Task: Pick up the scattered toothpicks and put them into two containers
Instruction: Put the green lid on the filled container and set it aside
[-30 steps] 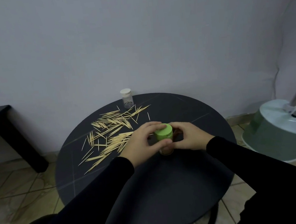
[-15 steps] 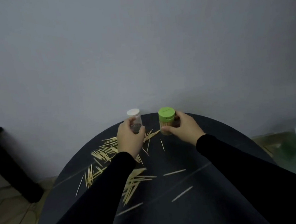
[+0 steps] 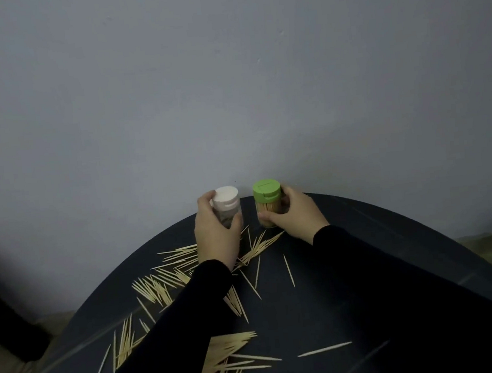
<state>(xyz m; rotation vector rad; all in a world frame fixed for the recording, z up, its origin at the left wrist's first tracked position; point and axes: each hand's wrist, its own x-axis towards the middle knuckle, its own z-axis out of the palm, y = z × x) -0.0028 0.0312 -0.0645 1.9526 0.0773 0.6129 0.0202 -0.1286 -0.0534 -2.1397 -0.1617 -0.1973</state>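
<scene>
At the table's far edge, both hands still grip their jars, left hand [image 3: 217, 234] now lifting the white-capped jar [image 3: 226, 206], right hand [image 3: 297, 216] the green-capped jar [image 3: 268, 203].

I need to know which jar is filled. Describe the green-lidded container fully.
The green-lidded container is a small clear plastic jar, upright at the far edge of the dark round table. Its green flip-top cap is closed. Pale toothpicks seem to fill it. The right hand grips its side, thumb in front.
</scene>
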